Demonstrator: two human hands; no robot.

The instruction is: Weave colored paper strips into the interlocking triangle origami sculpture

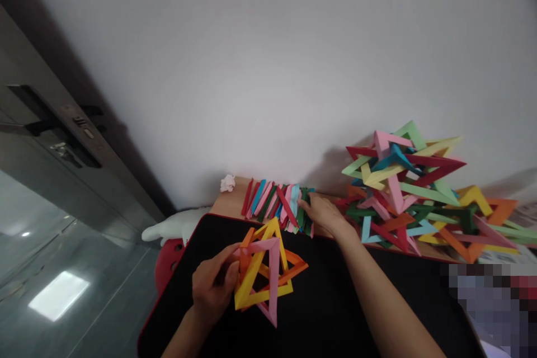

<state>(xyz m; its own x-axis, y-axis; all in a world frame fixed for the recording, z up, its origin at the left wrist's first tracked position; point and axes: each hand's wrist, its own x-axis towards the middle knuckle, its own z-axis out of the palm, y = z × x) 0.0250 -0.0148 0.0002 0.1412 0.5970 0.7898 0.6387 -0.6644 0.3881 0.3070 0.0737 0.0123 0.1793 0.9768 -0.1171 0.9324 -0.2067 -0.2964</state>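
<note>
Above the black mat (327, 302), my left hand (213, 285) pinches an origami model (272, 268) of interlocked yellow, orange and pink paper triangles by its left side. My right hand (321, 212) reaches to the right end of a row of folded paper strips (268, 201) at the table's back. Its fingers touch the dark green strips there, and the fingertips are partly hidden, so I cannot make out whether a strip is gripped. Red, pink, blue and green strips stand close together in the row, with a red one lying slanted on top.
A pile of finished paper star models (403, 179) stands at the back right against the wall. Crumpled white paper (227, 183) lies at the wooden table's (224, 201) back left corner. Left of the table are a red stool (165, 265), a white plush shape (180, 226) and a door (62, 123).
</note>
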